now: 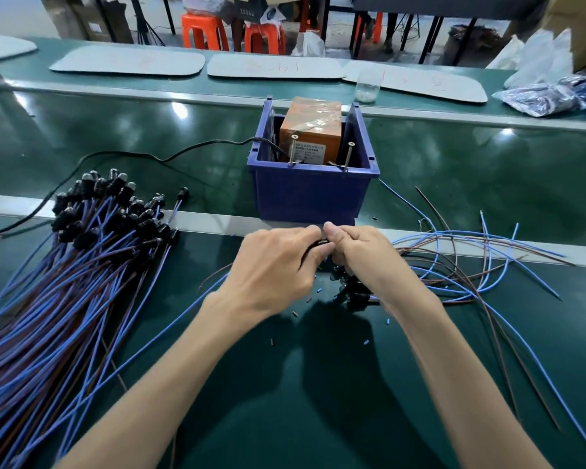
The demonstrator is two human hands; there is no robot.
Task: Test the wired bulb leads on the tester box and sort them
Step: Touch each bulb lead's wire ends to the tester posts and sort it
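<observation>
Head view: left hand and right hand meet at centre, fingers curled, both pinching one black bulb lead just near of the blue bin. Cluster of bulb heads under right hand; can't tell if it is gripped. Orange tester box sits in the bin, two screws standing at its near side. Big pile of leads on left of green worktop, loose leads right. Black cable runs left from the bin.
</observation>
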